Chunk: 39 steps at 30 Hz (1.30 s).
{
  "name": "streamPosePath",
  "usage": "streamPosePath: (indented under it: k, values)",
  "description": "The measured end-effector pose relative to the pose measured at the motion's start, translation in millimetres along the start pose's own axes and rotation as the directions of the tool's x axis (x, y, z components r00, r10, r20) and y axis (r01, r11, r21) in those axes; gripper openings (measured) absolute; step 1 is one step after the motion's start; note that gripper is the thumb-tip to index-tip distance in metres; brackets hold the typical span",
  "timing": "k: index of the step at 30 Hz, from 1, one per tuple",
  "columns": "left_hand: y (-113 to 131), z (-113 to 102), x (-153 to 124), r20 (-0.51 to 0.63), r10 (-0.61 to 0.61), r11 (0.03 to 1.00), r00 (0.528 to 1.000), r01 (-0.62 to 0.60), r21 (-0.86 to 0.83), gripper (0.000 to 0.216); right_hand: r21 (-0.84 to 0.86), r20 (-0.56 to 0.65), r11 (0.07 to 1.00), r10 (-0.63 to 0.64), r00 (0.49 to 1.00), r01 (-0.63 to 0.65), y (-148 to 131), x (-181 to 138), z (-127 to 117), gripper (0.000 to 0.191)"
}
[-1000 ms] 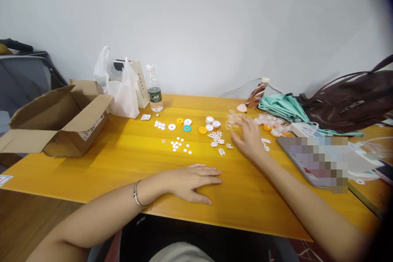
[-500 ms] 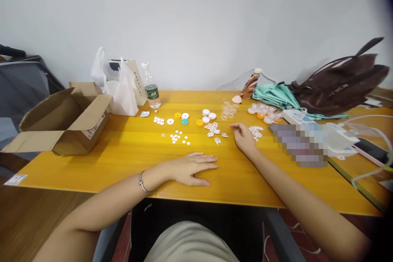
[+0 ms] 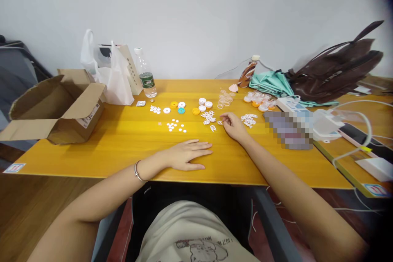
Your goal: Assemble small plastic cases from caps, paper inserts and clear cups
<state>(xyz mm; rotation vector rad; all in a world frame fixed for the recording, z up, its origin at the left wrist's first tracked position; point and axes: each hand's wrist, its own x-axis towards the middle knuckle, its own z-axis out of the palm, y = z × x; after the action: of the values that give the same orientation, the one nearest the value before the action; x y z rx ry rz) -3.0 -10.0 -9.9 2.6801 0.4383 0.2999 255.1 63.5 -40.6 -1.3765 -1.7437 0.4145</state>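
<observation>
My left hand lies flat on the yellow table with its fingers stretched out and nothing in them. My right hand is loosely curled, its fingers a little apart, just beside a small white openwork plastic piece. Whether the fingertips touch that piece I cannot tell. To its left are a pile of similar white openwork pieces and a single one. Another heap of white pieces lies right of that hand. Small white discs are scattered beyond my left hand.
White round caps, coloured rings and clear rings sit farther back. A cardboard box, plastic bag and water bottle stand left. Right are clear-domed pieces, a drink bottle, power strip and bag.
The head view has tilted down, so everything sits higher in the picture. My right hand has moved slightly left, closer to the single white piece. My left hand stays flat on the table.
</observation>
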Motion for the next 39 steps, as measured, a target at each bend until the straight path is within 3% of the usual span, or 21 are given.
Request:
streamPosePath:
  k: [6, 12, 18, 22, 26, 33, 39]
  values:
    - [1, 0, 0, -0.024, 0.007, 1.0, 1.0, -0.007, -0.01, 0.059, 0.093, 0.06, 0.996, -0.01, 0.998, 0.005, -6, -3, 0, 0.018]
    - [1, -1, 1, -0.008, -0.004, 1.0, 1.0, 0.004, -0.008, 0.058, 0.4, 0.149, 0.914, 0.011, 0.989, -0.07, -7, -5, 2, 0.016]
    - [1, -1, 1, 0.0, -0.008, 1.0, 1.0, 0.008, 0.012, 0.06, 0.225, 0.033, 0.974, 0.01, 0.999, -0.017, -11, -1, 0, 0.018]
    - [1, -1, 1, 0.014, -0.007, 1.0, 1.0, 0.007, 0.019, 0.059, 0.089, 0.113, 0.989, -0.129, 0.985, 0.119, -15, 8, -1, 0.025]
    - [2, -3, 2, 0.02, -0.012, 1.0, 1.0, 0.012, 0.018, 0.059, 0.054, 0.189, 0.978, -0.21, 0.959, 0.203, -15, 14, 3, 0.021]
    - [2, -3, 3, 0.04, -0.01, 0.999, 0.999, 0.008, 0.054, 0.061, 0.064, 0.123, 0.991, -0.122, 0.985, 0.115, -14, 12, 4, 0.015]
    - [1, -3, 4, 0.057, -0.008, 0.997, 0.998, 0.003, 0.081, 0.062, 0.076, 0.165, 0.996, -0.047, 0.985, 0.035, -18, 11, 1, 0.017]
